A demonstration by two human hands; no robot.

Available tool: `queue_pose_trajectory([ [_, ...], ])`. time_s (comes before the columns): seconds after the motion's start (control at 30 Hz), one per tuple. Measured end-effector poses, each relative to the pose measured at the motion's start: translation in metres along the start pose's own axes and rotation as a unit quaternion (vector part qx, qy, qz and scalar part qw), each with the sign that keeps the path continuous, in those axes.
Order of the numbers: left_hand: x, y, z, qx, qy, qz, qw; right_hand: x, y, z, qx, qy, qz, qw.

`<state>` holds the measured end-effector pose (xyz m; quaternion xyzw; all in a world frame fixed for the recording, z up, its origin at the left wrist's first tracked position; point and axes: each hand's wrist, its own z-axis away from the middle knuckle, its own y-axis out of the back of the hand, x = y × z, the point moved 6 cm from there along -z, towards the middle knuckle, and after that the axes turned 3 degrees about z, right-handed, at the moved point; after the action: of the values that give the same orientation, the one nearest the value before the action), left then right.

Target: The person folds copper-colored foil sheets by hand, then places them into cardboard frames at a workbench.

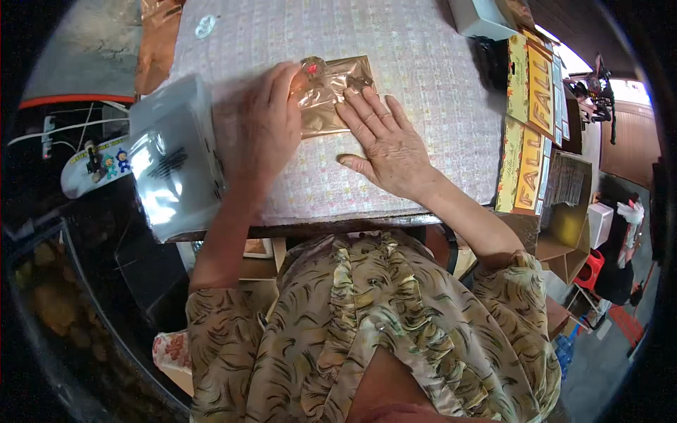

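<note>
The left hand [271, 116] is held with its fingers bent at the left side of the gold packet [324, 118]; whether anything is gripped cannot be told. The right hand [395, 148] is laid open, fingers spread toward eleven o'clock, their tips rested on the packet. At ten o'clock, smooth, glossy plastic sheets [173, 144] are stacked. At twelve, the shiny, creased packet is laid on a pale, textured cloth [423, 70]; a small red-spotted object [312, 68] is seen by the left hand. At two, rectangular printed FALL cards [526, 169] are lined up.
</note>
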<state>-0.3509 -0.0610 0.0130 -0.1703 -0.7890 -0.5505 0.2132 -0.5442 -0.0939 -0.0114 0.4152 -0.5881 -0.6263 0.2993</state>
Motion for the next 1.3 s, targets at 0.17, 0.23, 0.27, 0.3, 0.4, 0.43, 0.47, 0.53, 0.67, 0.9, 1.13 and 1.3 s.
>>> queue_pose_trajectory([
  [0.17,0.022,0.005,-0.009,0.033,0.025,-0.129,0.991,-0.001,0.003,0.001,0.017,0.008,-0.001,1.000],
  [0.23,0.020,0.000,-0.011,0.025,0.035,-0.122,0.992,-0.001,0.002,0.002,0.017,0.007,-0.009,1.000],
  [0.27,0.018,-0.004,-0.011,0.015,0.047,-0.111,0.993,-0.001,0.002,0.002,0.021,0.005,-0.011,1.000],
  [0.3,0.019,-0.005,-0.013,0.013,0.044,-0.114,0.992,0.000,0.000,0.002,0.018,0.006,-0.005,1.000],
  [0.4,0.018,-0.008,-0.018,0.004,0.081,-0.110,0.991,0.000,-0.001,0.003,0.016,0.006,0.004,1.000],
  [0.43,0.014,-0.011,-0.019,0.000,0.122,-0.068,0.990,0.000,-0.001,0.003,0.016,0.007,0.008,1.000],
  [0.47,0.009,-0.014,-0.020,-0.004,0.162,-0.026,0.986,0.000,-0.001,0.003,0.019,0.004,0.007,1.000],
  [0.53,0.008,-0.015,-0.022,-0.002,0.164,-0.011,0.986,0.000,-0.004,0.003,0.019,0.007,0.007,1.000],
  [0.67,0.020,-0.009,-0.026,0.023,0.144,0.088,0.985,0.001,-0.002,0.004,0.030,0.003,-0.009,1.000],
  [0.9,0.011,-0.014,-0.026,0.011,0.122,0.102,0.987,0.001,-0.005,0.004,0.026,0.002,-0.009,1.000],
  [1.13,0.020,-0.018,-0.017,0.046,0.157,0.103,0.981,0.001,-0.004,0.004,0.035,0.009,-0.004,0.999],
  [1.3,0.022,-0.023,-0.012,0.058,0.072,0.025,0.995,0.001,-0.005,0.004,0.057,0.010,-0.019,0.998],
])
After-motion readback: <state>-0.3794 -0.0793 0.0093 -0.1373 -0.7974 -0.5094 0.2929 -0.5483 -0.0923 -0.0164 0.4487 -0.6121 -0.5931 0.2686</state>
